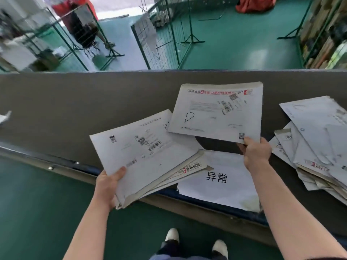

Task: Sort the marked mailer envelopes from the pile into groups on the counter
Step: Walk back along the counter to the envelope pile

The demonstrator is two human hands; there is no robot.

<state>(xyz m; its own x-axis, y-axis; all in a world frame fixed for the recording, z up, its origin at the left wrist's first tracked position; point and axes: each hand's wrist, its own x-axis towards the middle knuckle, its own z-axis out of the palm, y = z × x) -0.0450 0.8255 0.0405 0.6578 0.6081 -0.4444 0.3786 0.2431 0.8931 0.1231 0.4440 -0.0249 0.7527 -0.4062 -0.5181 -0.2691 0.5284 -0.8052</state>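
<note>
Left hand (109, 186): I see it gripping a stack (150, 156) of mailers by the near-left corner, thumb on top, fingers curled beneath. The stack fans out at its right edge and hangs over the worktop's near rim.

Right hand (256, 152): I see it pinching one mailer (216, 111) at its near-right corner, thumb side up, fingers under the sheet. The mailer is held above the worktop, tilted, its left edge overlapping the far-right corner of the stack.

Mailer: white, with a red printed band along the far edge, barcode labels at upper right, and a hand-drawn black "D" at lower left.

Stack: the top sheet shows barcode labels and a black pen mark at its far-right corner, partly hidden under the mailer; I cannot read that mark in full.

Sign (219, 181): a white sheet printed with two black characters, lying flat on the worktop between my forearms, below the mailer and touching the stack's right edge.

Pile (315, 139): loose white mailers, overlapped and skewed, on the worktop at the right, apart from the sign.

Worktop (75, 102): dark grey, with a blue strip along the near rim.

Floor (234, 44): green, with wire fence panels (161, 34) standing beyond the worktop.

Shoes (195, 241): white, visible below on the green floor.
</note>
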